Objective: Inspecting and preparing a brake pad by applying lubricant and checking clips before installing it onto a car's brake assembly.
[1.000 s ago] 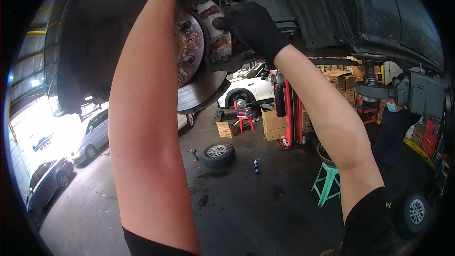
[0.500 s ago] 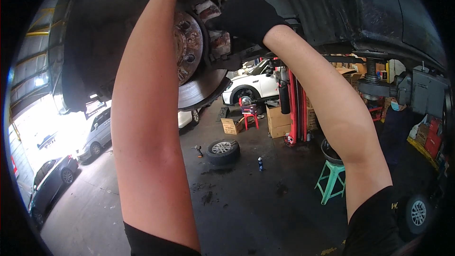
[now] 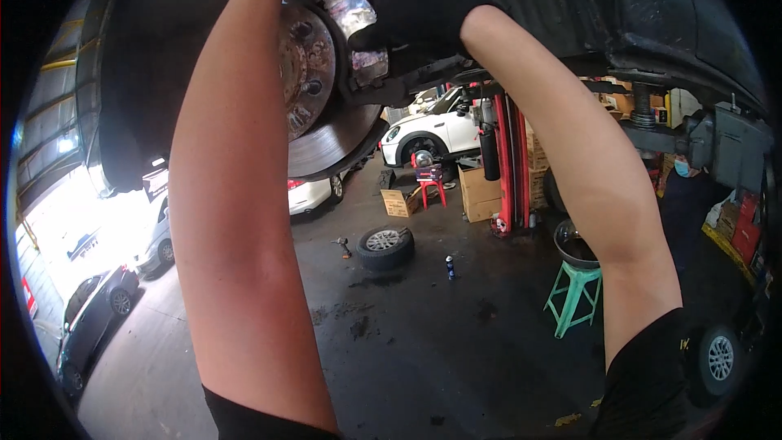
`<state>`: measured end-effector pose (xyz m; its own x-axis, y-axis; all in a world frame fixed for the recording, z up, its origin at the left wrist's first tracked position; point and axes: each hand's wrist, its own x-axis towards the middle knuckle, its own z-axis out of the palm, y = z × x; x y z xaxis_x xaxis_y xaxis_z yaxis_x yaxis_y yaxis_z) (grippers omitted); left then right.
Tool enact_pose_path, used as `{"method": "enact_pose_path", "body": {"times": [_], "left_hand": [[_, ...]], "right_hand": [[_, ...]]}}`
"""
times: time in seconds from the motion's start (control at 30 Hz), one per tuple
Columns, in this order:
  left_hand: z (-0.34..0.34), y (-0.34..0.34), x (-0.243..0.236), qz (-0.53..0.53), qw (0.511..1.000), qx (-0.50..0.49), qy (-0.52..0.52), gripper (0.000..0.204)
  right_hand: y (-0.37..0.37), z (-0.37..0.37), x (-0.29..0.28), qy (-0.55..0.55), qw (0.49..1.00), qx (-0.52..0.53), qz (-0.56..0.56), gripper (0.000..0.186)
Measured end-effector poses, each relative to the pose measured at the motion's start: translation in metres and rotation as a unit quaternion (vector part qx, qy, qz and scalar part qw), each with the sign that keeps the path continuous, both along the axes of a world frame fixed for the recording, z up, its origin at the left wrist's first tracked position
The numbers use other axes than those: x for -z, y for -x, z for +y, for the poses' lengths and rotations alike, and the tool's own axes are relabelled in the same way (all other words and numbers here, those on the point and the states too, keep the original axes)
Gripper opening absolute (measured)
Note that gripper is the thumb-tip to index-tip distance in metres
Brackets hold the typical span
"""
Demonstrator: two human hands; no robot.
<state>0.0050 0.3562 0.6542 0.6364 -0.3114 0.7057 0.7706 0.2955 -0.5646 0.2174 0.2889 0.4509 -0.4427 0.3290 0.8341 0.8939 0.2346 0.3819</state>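
Note:
My right hand [image 3: 428, 20], in a black glove, is on the brake caliper [image 3: 350, 12] from its right side. Its thumb or a finger reaches across the caliper's worn, shiny face, and the other fingers are hidden behind. Left of the caliper is the rusty hub of the brake disc [image 3: 338, 143], whose smooth grey lower rim shows below. My left forearm [image 3: 232, 155] passes in front of the disc and covers part of it. The left hand itself lies beyond the top edge, so its fingers do not show.
Dark wheel-arch lining and bodywork [image 3: 652, 16] hang overhead. On the floor are a removed wheel [image 3: 385, 248], a power tool [image 3: 342, 247] and a spray can [image 3: 450, 267]. A green stool [image 3: 574, 297] holds a bowl [image 3: 574, 244]. A red lift post [image 3: 511, 163] and a person [image 3: 692, 204] stand farther off.
The view has shifted slightly, so the disc and caliper sit farther left and higher. My left hand has passed out at the top edge. My right hand stays at the caliper.

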Motion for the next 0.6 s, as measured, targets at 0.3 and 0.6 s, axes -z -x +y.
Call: {"method": "enact_pose_path", "body": {"times": [0.3, 0.6], "left_hand": [[0.002, 0.008, -0.048, -0.071, 0.988, 0.057, 0.122, 0.059], [-0.109, -0.029, 0.113, -0.117, 0.978, 0.143, 0.094, 0.056]], "right_hand": [[0.006, 0.02, -0.004, -0.167, 0.962, 0.023, -0.213, 0.036], [0.0, -0.026, 0.012, -0.026, 0.984, -0.124, 0.122, 0.044]]}}
